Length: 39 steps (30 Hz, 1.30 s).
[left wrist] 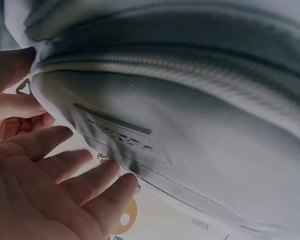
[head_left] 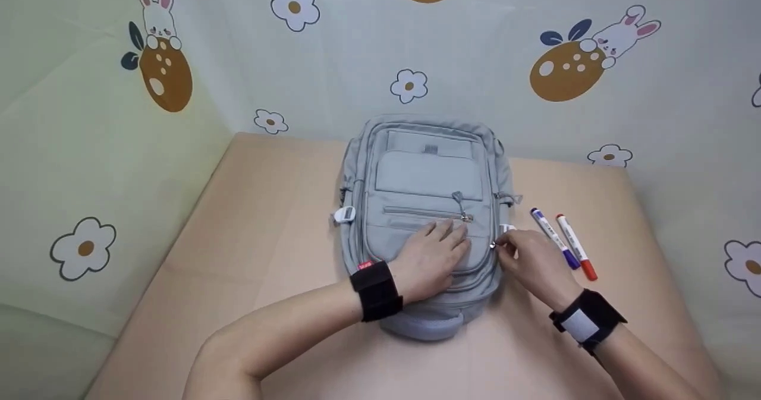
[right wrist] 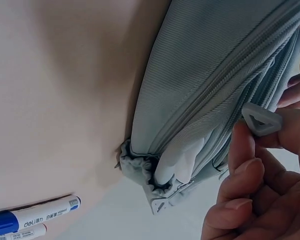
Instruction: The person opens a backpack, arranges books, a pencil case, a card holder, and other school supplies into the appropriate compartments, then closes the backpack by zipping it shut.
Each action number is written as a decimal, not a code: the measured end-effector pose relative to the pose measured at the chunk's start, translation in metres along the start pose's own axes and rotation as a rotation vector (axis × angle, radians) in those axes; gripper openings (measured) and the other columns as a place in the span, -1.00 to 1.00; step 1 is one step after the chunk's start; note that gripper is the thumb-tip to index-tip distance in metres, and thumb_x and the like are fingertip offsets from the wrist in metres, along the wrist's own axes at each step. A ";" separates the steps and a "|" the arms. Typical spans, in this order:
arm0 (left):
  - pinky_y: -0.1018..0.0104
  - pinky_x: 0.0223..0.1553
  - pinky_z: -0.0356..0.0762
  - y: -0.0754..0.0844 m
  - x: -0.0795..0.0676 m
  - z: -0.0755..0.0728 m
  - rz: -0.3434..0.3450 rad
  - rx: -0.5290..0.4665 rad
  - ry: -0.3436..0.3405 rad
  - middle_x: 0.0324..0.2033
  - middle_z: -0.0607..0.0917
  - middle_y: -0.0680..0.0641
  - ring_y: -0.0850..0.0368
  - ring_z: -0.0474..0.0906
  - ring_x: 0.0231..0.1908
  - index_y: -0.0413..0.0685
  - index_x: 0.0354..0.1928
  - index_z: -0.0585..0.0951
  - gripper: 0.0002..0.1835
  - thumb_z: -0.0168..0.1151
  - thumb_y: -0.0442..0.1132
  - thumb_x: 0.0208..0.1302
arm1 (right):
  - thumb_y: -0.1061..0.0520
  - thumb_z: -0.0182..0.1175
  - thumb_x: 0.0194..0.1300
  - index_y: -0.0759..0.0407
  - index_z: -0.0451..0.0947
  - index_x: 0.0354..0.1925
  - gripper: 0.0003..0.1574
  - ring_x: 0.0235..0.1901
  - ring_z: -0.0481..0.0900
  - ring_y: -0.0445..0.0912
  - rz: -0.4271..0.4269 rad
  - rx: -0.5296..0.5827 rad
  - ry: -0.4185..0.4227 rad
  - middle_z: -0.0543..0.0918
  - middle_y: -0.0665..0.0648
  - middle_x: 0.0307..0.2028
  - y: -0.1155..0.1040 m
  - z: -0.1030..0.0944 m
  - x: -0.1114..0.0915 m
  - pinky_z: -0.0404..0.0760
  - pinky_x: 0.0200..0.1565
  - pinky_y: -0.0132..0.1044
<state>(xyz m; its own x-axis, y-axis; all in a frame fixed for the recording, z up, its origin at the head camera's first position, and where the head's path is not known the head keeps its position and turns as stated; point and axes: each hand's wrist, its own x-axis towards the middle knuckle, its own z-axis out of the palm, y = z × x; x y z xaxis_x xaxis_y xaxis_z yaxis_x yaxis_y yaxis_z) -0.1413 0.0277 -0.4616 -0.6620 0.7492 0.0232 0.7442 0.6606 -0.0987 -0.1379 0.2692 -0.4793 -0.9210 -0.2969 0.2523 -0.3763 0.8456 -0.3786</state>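
A grey backpack (head_left: 428, 177) lies on its back on the table, front side up. My left hand (head_left: 431, 260) rests on its lower front panel with fingers spread straight; the left wrist view shows these fingers (left wrist: 65, 185) beside a stitched label patch (left wrist: 122, 135). On the bag's right side my right hand (head_left: 535, 263) pinches a grey triangular zipper pull (right wrist: 262, 119) between thumb and forefinger. Zipper tracks (right wrist: 224, 75) run along the bag's side toward that hand. A gathered side pocket (right wrist: 135, 165) has something white (right wrist: 187, 162) at its opening.
Right of the bag lie a blue-capped marker (head_left: 556, 238) and a red-capped marker (head_left: 576, 246), side by side on the table (head_left: 267, 210). A small white tag (head_left: 344, 214) hangs at the bag's left side. Patterned fabric (head_left: 351, 61) encloses the table's back and sides.
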 end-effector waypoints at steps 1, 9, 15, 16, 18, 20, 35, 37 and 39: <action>0.00 0.43 0.22 -0.002 -0.004 0.000 0.009 0.004 0.014 0.50 0.30 -0.12 -0.11 0.21 0.48 -0.03 0.47 0.41 -0.29 0.30 0.01 0.33 | 0.29 0.36 0.25 0.20 0.71 -0.20 -0.88 -0.37 0.59 -0.09 0.002 0.007 0.004 0.70 0.05 -0.37 0.000 0.000 0.000 0.60 -0.28 -0.10; 0.03 0.37 0.34 -0.023 -0.036 0.006 0.021 -0.006 0.123 0.36 0.51 -0.13 -0.09 0.39 0.37 -0.02 0.32 0.57 -0.58 0.08 -0.26 0.48 | 0.23 0.40 0.25 0.13 0.72 -0.22 -0.90 -0.31 0.58 -0.10 0.015 0.045 0.026 0.69 0.00 -0.35 0.001 -0.002 -0.005 0.56 -0.23 -0.12; 0.05 0.33 0.38 -0.032 -0.044 0.014 0.034 0.037 0.126 0.35 0.51 -0.15 -0.09 0.41 0.36 -0.02 0.33 0.57 -0.59 0.03 -0.20 0.53 | 0.22 0.40 0.25 0.13 0.71 -0.23 -0.91 -0.34 0.56 -0.06 0.020 0.027 0.022 0.68 -0.01 -0.38 -0.004 -0.003 -0.008 0.53 -0.26 -0.14; 0.05 0.33 0.38 -0.033 -0.044 0.014 0.036 0.041 0.123 0.36 0.51 -0.15 -0.09 0.41 0.36 -0.02 0.33 0.57 -0.59 0.03 -0.19 0.53 | 0.23 0.40 0.25 0.13 0.71 -0.24 -0.91 -0.35 0.56 -0.06 0.020 0.023 0.020 0.67 -0.01 -0.39 -0.005 -0.003 -0.009 0.53 -0.27 -0.15; 0.05 0.33 0.38 -0.033 -0.044 0.015 0.036 0.048 0.115 0.36 0.51 -0.14 -0.08 0.41 0.37 -0.02 0.34 0.56 -0.58 0.03 -0.18 0.52 | 0.23 0.41 0.23 0.11 0.71 -0.26 -0.91 -0.38 0.54 -0.09 0.020 0.010 0.014 0.66 -0.03 -0.42 -0.008 -0.002 -0.011 0.53 -0.30 -0.17; 0.06 0.33 0.38 -0.033 -0.043 0.016 0.030 0.050 0.108 0.36 0.51 -0.13 -0.07 0.41 0.37 -0.01 0.34 0.57 -0.57 0.06 -0.18 0.50 | 0.24 0.43 0.20 0.08 0.71 -0.29 -0.90 -0.41 0.50 -0.13 0.026 0.008 0.000 0.63 -0.07 -0.44 -0.013 -0.002 -0.015 0.52 -0.33 -0.20; 0.06 0.32 0.40 -0.031 -0.041 0.014 0.003 0.072 0.067 0.38 0.48 -0.12 -0.06 0.40 0.37 0.03 0.32 0.58 -0.59 0.06 -0.13 0.51 | 0.13 0.51 0.17 -0.08 0.69 -0.42 -0.84 -0.52 0.48 -0.35 -0.020 0.133 -0.086 0.62 -0.24 -0.51 -0.059 0.016 -0.030 0.50 -0.44 -0.35; 0.06 0.32 0.40 -0.031 -0.042 0.015 0.004 0.064 0.078 0.38 0.49 -0.12 -0.06 0.41 0.37 0.03 0.31 0.59 -0.59 0.07 -0.13 0.50 | 0.13 0.52 0.17 -0.08 0.71 -0.40 -0.86 -0.52 0.49 -0.36 -0.031 0.136 -0.086 0.63 -0.24 -0.49 -0.060 0.017 -0.029 0.51 -0.44 -0.35; 0.06 0.32 0.40 -0.032 -0.042 0.015 0.010 0.053 0.091 0.37 0.50 -0.12 -0.06 0.42 0.36 0.03 0.31 0.59 -0.59 0.08 -0.13 0.49 | 0.12 0.52 0.17 -0.08 0.72 -0.38 -0.86 -0.52 0.48 -0.37 -0.029 0.131 -0.091 0.63 -0.25 -0.49 -0.061 0.017 -0.028 0.50 -0.44 -0.36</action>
<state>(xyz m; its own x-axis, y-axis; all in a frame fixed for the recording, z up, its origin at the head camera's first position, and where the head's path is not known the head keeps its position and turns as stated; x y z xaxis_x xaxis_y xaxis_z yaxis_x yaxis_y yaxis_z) -0.1388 -0.0261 -0.4745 -0.6419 0.7585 0.1121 0.7433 0.6515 -0.1521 -0.0908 0.2187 -0.4788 -0.9127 -0.3641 0.1854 -0.4072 0.7728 -0.4869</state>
